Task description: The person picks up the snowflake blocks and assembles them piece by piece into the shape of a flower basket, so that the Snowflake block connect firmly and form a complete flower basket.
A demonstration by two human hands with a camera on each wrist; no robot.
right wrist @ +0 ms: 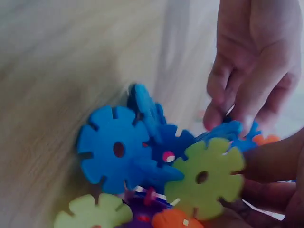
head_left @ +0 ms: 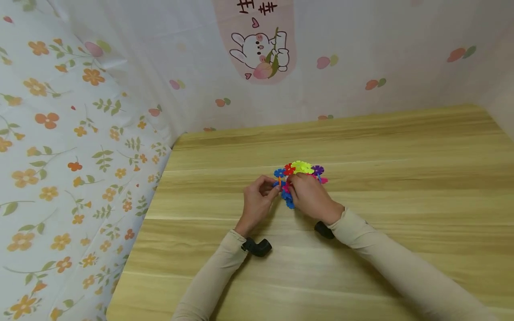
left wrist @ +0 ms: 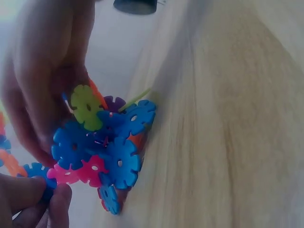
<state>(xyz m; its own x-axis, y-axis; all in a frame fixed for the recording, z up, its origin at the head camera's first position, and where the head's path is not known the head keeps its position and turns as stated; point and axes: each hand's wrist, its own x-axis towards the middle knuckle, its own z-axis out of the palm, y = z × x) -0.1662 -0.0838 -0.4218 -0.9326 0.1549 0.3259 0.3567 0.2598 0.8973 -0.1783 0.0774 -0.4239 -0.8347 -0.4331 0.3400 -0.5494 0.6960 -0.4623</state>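
Observation:
An assembly of interlocking plastic snowflake discs in blue, pink, red, yellow-green, purple and orange sits low over the table. My left hand is at its left end. Thumb and fingers there pinch a blue disc, which adjoins a pink disc. From the right, my right hand grips the assembly with curled fingers, covering part of it. A yellow-green disc and a large blue disc show beside the right fingers; which piece those fingertips hold is hidden.
The wood-grain table extends around both hands. Behind it hangs a white cloth with a rabbit print, and a flowered cloth borders the left. Black wrist mounts sit by both cuffs.

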